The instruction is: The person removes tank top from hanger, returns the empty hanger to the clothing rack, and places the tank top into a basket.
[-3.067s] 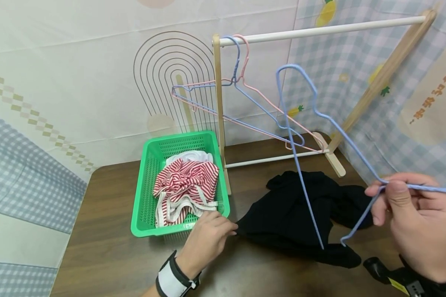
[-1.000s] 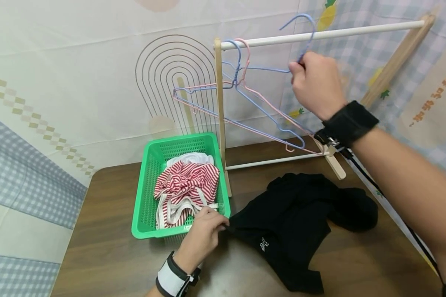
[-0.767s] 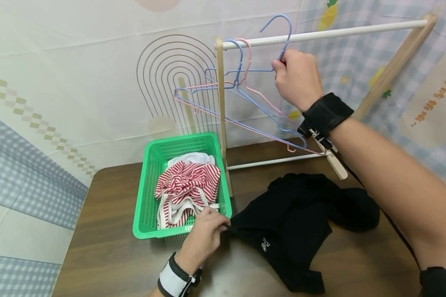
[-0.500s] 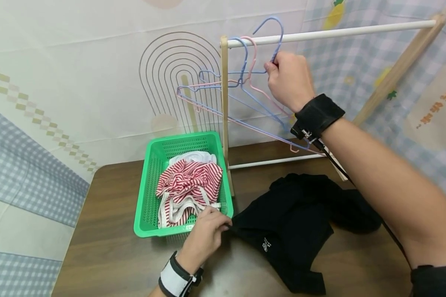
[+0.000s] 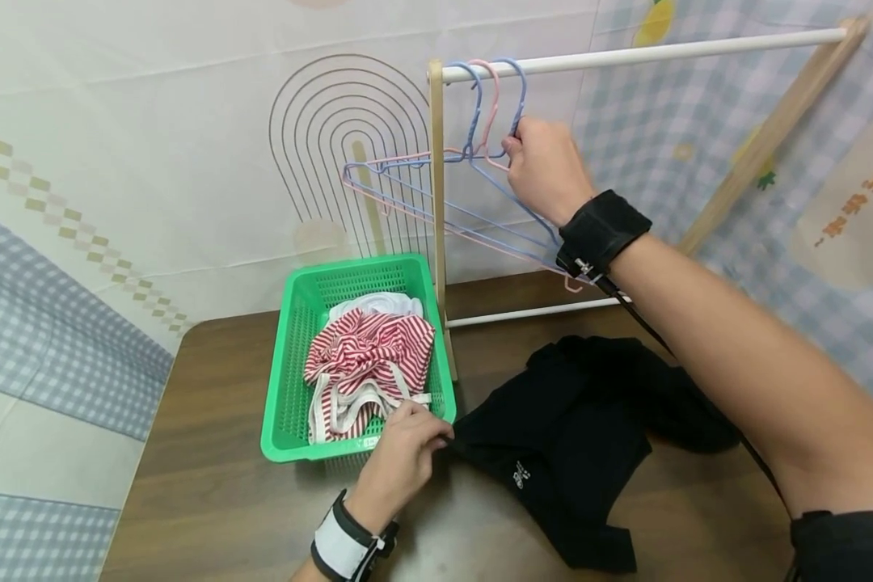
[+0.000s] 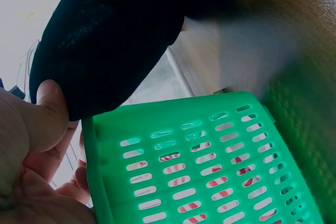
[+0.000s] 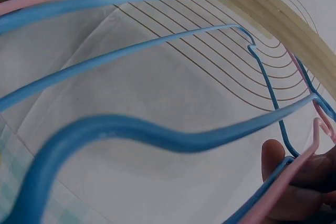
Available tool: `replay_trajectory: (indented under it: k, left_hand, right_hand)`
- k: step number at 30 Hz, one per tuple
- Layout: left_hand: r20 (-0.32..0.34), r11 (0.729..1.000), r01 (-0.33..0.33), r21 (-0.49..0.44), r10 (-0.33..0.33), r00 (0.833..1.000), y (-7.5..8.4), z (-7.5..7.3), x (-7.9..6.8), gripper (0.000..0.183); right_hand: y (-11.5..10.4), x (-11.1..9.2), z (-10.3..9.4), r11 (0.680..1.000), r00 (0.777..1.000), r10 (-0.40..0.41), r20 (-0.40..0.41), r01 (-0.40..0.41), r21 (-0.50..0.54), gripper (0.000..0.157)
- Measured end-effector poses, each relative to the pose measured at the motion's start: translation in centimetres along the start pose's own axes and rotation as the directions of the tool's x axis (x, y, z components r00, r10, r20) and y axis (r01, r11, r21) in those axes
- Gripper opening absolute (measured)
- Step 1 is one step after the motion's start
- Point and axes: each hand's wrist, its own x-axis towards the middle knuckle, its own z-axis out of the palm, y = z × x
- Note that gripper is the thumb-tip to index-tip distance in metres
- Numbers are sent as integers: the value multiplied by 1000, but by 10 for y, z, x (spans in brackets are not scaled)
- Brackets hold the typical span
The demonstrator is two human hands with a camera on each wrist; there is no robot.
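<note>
In the head view my right hand (image 5: 549,170) pinches a blue wire clothes hanger (image 5: 521,89) at its neck. Its hook lies over the white rail (image 5: 662,54), close beside a pink hanger (image 5: 495,101) and another blue hanger (image 5: 477,105). My left hand (image 5: 400,453) pinches one edge of a black garment (image 5: 575,428) with a small white print, which lies spread on the table. The left wrist view shows the thumb (image 6: 50,103) on the black cloth (image 6: 110,40), right at the corner of the green basket (image 6: 121,124).
A green plastic basket (image 5: 276,364) stands left of the rack's wooden post (image 5: 438,242), holding a red-and-white striped garment (image 5: 371,347) and a white one (image 5: 378,304). The rack's slanted wooden leg (image 5: 771,137) rises at the right. A patterned cloth backdrop hangs behind the brown table (image 5: 204,453).
My right hand has raised the blue hanger from over the black garment, moved it left along the rail and lowered its hook onto it. The left hand keeps its pinch on the cloth.
</note>
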Motion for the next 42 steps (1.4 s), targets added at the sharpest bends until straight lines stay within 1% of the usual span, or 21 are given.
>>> replay_trajectory:
  k: [6,10,12,13,14,16,17,19,21,23,25,27,29,31,33,35,37,39,40,41,42]
  left_hand:
    - [13,1000,8,1,-8,1000,1,-2,2,19]
    - [19,1000,12,0,-12,1000,1,-3,1,18]
    - [26,1000,18,-1,-18,1000,1,-4,0,17]
    - [30,1000,24,-1,-24,999,2,-4,0,16]
    - [31,1000,24,-1,-24,999,2,-5,-1,16]
    - [35,1000,20,7,-20,999,2,-5,0,16]
    - [37,1000,13,14,-14,999,2,-5,0,15]
    - [34,999,-6,36,5,999,1,-5,1,15]
    - [34,997,-29,71,26,999,1,-6,3,15]
    - [35,993,-44,110,41,999,1,-6,4,14]
    - [30,987,-61,150,57,998,3,-6,5,15]
    - [27,982,-74,172,70,997,7,-6,6,15]
    - [25,978,-95,184,92,995,13,-4,8,14]
    - [30,976,-125,176,122,992,21,1,11,13]
    - [39,974,-161,162,157,987,29,7,13,12]
    - [46,968,-200,151,195,980,37,15,14,12]
    - [56,965,-223,140,217,974,44,24,15,13]
    - [74,962,-239,133,231,970,48,34,15,13]
    - [85,961,-243,132,234,969,49,40,15,13]
    - [105,962,-241,129,229,968,50,46,16,13]
    - [118,963,-238,129,224,967,50,51,16,15]
  right_hand:
    - [1,-1,-4,1000,1000,-17,-5,17,-3,34]
    - [3,-6,-9,999,999,-43,-33,43,7,35]
    - [4,-13,-14,998,994,-66,-90,67,6,35]
    - [6,-17,-18,996,987,-90,-134,91,0,35]
    - [6,-22,-22,994,976,-112,-186,114,-2,34]
    - [8,-34,-32,989,939,-146,-313,147,-20,33]
    - [10,-42,-37,986,912,-162,-378,166,-20,32]
    - [14,-59,-48,978,856,-190,-481,209,-14,30]
    - [19,-77,-55,973,810,-192,-554,232,3,27]
    - [26,-97,-58,967,783,-185,-594,253,33,25]
    - [36,-117,-57,970,767,-153,-623,238,54,24]
    - [49,-139,-52,977,769,-104,-631,197,78,25]
    - [65,-160,-45,988,780,-47,-624,127,84,27]
    - [82,-179,-36,998,805,2,-593,40,58,30]
    - [98,-196,-26,998,843,52,-535,-54,12,33]
    - [113,-210,-15,990,885,98,-455,-131,-42,38]
    - [126,-221,-2,981,925,124,-360,-168,-93,46]
    - [137,-232,11,970,956,166,-243,-203,-137,57]
    - [143,-236,17,964,966,188,-179,-216,-152,63]
    - [148,-241,23,958,970,212,-118,-231,-171,69]
    - [153,-245,29,950,969,239,-58,-246,-193,75]
